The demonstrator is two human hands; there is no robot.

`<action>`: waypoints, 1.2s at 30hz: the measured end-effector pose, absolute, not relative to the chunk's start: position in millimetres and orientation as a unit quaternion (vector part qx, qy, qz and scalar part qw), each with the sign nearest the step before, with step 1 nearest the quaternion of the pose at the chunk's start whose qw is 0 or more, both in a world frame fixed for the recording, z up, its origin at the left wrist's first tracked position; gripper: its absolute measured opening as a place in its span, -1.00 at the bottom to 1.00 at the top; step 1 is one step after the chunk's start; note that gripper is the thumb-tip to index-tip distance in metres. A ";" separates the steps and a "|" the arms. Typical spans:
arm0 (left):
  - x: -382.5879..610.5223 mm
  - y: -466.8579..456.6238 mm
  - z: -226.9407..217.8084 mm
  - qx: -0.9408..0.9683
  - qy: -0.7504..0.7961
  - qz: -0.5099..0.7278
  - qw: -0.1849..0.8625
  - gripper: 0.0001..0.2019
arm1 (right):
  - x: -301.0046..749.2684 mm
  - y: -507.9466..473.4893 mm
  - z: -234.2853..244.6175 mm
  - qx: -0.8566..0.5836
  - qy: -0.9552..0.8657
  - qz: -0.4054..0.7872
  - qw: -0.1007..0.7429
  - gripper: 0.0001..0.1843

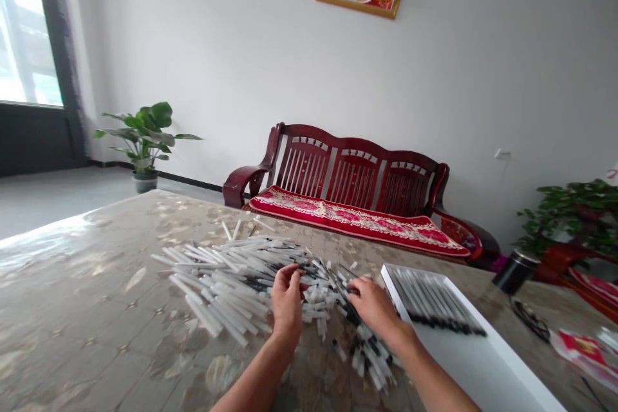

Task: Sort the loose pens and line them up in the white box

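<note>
A large pile of translucent white pen barrels [222, 302] spreads over the table left of my hands. My left hand [288, 299] is at the pile's right side, thumb and fingers curled together; whatever they hold is too small to make out. My right hand [374, 306] is closed, fingertips down among thin dark pen parts, and what it grips is hidden. Small clear pen caps [321, 296] lie between the hands. More clear and black pen pieces [371, 357] are heaped below my right hand. Beside it, a white tray [463, 373] holds a row of pens [434, 299] with black ends.
The table [96, 309] has a patterned cover. A dark cylindrical container [515, 272], a black cable [530, 320] and a red packet [584, 349] are at the right. Beyond the table stand a wooden bench [357, 174] and a potted plant [147, 135].
</note>
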State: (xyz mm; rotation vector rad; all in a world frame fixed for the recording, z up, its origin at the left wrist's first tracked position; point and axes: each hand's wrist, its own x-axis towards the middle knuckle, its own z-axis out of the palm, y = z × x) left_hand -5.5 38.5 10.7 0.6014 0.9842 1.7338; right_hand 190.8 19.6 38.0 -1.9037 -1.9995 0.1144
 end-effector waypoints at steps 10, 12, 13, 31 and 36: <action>-6.4 45.4 4.6 0.254 0.421 0.721 0.488 -0.86 | 151.5 21.8 32.8 -0.657 -0.731 0.027 0.181 -0.75; -6.6 43.1 8.3 0.265 0.421 0.728 0.472 -0.89 | 141.5 25.5 33.5 -0.651 -0.730 0.027 0.205 -0.73; -6.4 40.8 11.3 0.277 0.417 0.734 0.458 -0.90 | 135.9 27.9 34.2 -0.646 -0.730 0.032 0.218 -0.73; -91.2 62.8 64.7 0.197 0.425 0.826 0.314 -0.76 | -3.5 13.7 22.1 -0.533 -0.831 -0.058 0.146 -0.78; -101.0 55.3 43.6 0.324 0.463 0.774 0.285 -0.75 | 3.4 17.4 19.1 -0.570 -0.812 -0.073 0.096 -0.72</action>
